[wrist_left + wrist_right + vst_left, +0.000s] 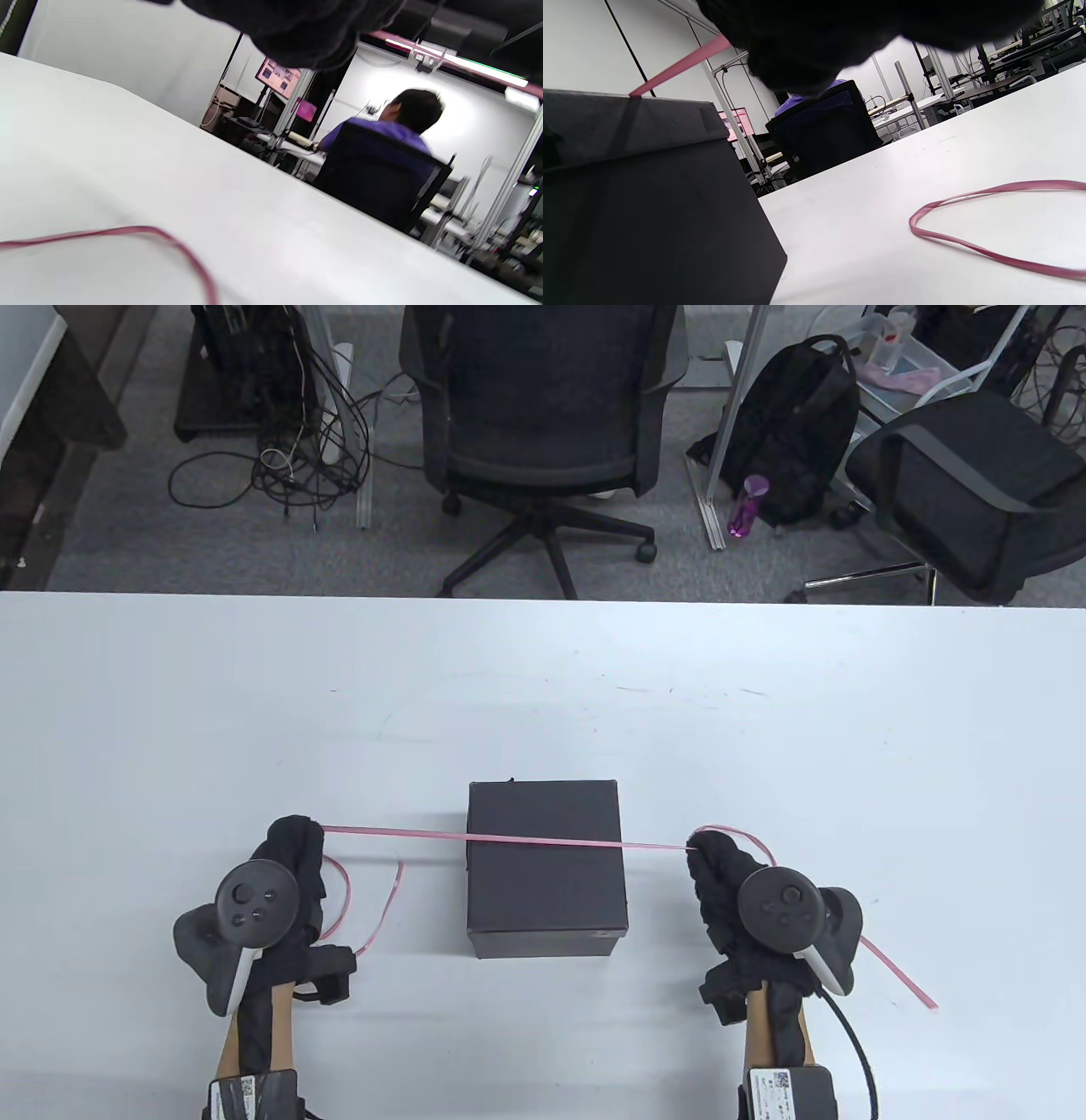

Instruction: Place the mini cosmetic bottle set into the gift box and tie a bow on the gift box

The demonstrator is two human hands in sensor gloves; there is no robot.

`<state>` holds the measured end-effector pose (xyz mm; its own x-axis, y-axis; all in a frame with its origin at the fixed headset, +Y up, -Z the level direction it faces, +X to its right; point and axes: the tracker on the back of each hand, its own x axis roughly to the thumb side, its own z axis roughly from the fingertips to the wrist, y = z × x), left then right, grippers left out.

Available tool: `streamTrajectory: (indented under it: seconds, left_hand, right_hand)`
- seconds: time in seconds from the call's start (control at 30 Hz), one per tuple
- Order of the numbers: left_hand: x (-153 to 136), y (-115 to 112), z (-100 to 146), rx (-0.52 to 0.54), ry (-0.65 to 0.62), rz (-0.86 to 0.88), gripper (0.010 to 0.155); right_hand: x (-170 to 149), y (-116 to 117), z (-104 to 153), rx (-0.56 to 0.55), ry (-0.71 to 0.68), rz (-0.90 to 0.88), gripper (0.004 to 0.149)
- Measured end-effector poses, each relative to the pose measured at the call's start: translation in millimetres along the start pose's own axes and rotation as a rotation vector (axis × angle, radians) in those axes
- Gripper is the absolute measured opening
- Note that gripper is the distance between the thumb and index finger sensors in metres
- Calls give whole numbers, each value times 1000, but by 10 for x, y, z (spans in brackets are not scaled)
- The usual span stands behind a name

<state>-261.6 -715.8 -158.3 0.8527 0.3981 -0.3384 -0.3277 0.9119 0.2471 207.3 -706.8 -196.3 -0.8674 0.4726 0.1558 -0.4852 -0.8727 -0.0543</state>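
A black gift box (545, 869) with its lid closed stands on the white table (543, 687), near the front. A thin pink ribbon (509, 840) runs taut across its lid from side to side. My left hand (293, 848) grips one part of the ribbon left of the box; the loose end curls on the table beside it (382, 912). My right hand (713, 857) grips the ribbon right of the box, and its tail trails to the front right (899, 976). The right wrist view shows the box side (649, 203) and a ribbon loop (967, 245). No cosmetic bottles are in view.
Beyond the table's far edge stand two black office chairs (543, 415), a black backpack (797, 424) and tangled cables (288, 449). In the left wrist view a person in a purple shirt (382, 131) sits at another desk.
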Motion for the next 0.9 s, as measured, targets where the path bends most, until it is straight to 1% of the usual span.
streamTrajectory:
  seconds: [0.13,0.23,0.27,0.37,0.43,0.47,0.5,0.53,0.57,0.63,0.7,0.8,0.9]
  left_hand:
    - [-12,-234,-38,-148,48,-116,41]
    - [31,-414,-32,-221,38,-256,41]
    - [44,-449,-30,-236,33,-277,41]
    - [137,-604,-11,-356,26,-381,41]
    - [195,-642,-3,-434,3,-395,41]
    - [218,-643,-6,-487,-41,-368,44]
    - [243,-633,-15,-569,-103,-289,55]
    - [270,-601,-15,-627,-132,-184,69]
    - [290,-569,-10,-656,-180,-64,80]
    - [330,-529,0,-646,-342,199,92]
    - [364,-524,16,-634,-417,349,98]
    - [397,-590,46,-633,-508,454,102]
    - [423,-725,84,-640,-492,503,100]
  right_hand:
    - [22,131,-24,52,6,37,42]
    - [75,186,-34,69,-11,73,42]
    - [84,194,-35,70,-13,75,42]
    - [113,223,-39,80,-21,88,42]
    - [117,231,-41,89,-19,90,42]
    - [116,234,-42,97,-16,90,42]
    - [117,233,-41,104,-16,89,42]
    - [118,233,-41,103,-16,87,43]
    - [119,233,-41,102,-15,84,42]
    - [123,237,-43,102,-17,81,43]
    - [130,249,-44,103,-18,84,43]
    - [135,280,-48,109,-19,89,43]
    - [137,338,-53,111,-22,64,43]
